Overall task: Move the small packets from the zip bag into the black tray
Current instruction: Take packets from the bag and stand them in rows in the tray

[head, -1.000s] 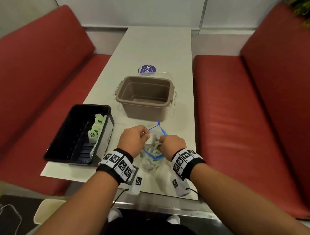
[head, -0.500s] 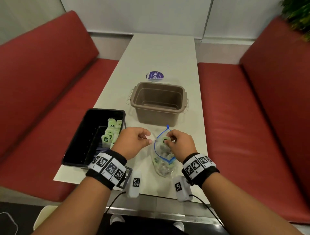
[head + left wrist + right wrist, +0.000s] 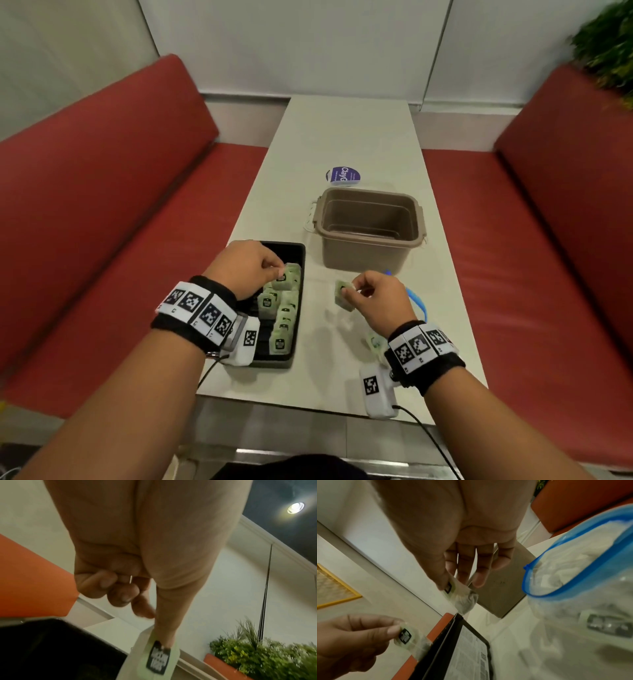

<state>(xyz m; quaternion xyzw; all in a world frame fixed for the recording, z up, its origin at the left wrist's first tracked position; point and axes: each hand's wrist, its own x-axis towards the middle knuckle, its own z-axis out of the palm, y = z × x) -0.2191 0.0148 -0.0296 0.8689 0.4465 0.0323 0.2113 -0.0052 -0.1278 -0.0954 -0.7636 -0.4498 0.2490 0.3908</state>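
I held one small green packet (image 3: 281, 276) in my left hand (image 3: 247, 267), pinched between thumb and finger, right over the far end of the black tray (image 3: 297, 247). A row of packets (image 3: 281, 318) already stood along the tray's right side. My right hand (image 3: 380, 298) pinched a second packet (image 3: 343, 294) above the table (image 3: 346, 137), between the tray and the zip bag (image 3: 583, 591). The bag lay to the right with more packets inside. A brown tub (image 3: 368, 229) sat farther away. I think I was dropping them in. Next I needed to lower my left packet into the row, then carry the right one over.
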